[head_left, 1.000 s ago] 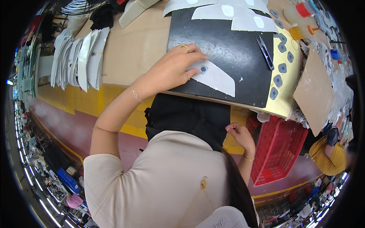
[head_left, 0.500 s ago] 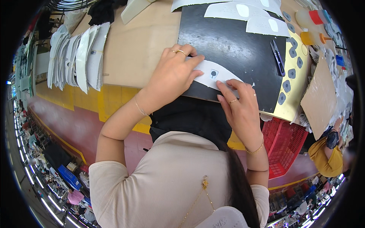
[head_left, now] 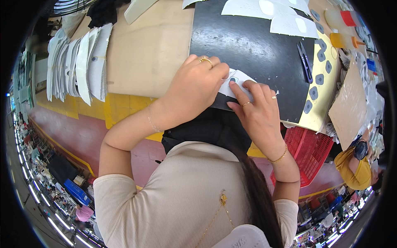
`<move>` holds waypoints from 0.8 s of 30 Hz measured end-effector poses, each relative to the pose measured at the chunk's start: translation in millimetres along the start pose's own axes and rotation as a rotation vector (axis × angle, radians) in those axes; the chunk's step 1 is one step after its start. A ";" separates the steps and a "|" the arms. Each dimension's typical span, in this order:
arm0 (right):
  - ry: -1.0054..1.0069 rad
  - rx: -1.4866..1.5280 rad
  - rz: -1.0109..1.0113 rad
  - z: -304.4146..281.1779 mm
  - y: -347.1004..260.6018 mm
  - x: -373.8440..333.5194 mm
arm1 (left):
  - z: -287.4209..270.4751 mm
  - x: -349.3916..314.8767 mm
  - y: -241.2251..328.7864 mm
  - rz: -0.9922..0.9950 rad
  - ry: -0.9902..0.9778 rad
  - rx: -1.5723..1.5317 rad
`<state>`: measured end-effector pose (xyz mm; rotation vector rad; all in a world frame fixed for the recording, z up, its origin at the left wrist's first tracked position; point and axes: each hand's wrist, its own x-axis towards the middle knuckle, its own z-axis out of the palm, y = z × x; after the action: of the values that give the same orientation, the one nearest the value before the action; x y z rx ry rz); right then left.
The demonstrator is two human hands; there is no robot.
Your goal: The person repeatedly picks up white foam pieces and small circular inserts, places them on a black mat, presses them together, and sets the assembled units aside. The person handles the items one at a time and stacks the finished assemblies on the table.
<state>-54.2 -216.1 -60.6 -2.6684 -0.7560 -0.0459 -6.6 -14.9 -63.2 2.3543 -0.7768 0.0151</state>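
Note:
A white curved panel (head_left: pixel 247 77) with a small dark patch (head_left: pixel 233 79) lies near the front edge of the black work mat (head_left: pixel 244 43). My left hand (head_left: pixel 200 82) covers the panel's left end, its fingers curled together; a thin pale edge shows at the fingertips, but what they pinch is hidden. On the panel's right part rests my right hand (head_left: pixel 259 108), fingers spread and partly bent, the index fingertip at the patch. Purple-handled thread snips (head_left: pixel 304 63) lie on the mat to the right. Further white panels (head_left: pixel 291 27) overlap at the mat's far edge.
Bundled white panels (head_left: pixel 78 66) stand at the left of the table. At right are a yellow sheet (head_left: pixel 320 93) with several dark patches, an orange-capped bottle (head_left: pixel 341 40) and brown cardboard (head_left: pixel 349 105). A red basket (head_left: pixel 308 155) sits below the table edge.
My left hand has curled its fingers and shifted slightly right along the panel, covering more of it. The right index finger has moved left and up to the dark patch.

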 end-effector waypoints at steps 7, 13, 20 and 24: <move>0.020 0.018 0.041 1.3 -2.1 -2.6 | -20.1 16.3 1.8 -0.384 -0.243 -0.391; 0.015 0.007 0.049 0.5 -4.0 -3.2 | -17.5 26.7 -7.3 -0.496 -0.333 -0.460; 0.000 0.037 0.068 -0.2 -3.5 -3.5 | -17.8 32.2 -16.6 -0.547 -0.381 -0.424; 0.024 0.096 0.069 1.7 -0.4 -9.4 | -16.2 31.3 -18.8 -0.503 -0.383 -0.368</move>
<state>-62.5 -219.9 -63.3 -2.5955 -0.6416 -0.0229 32.2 -10.5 -55.0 2.1491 -0.2960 -0.7457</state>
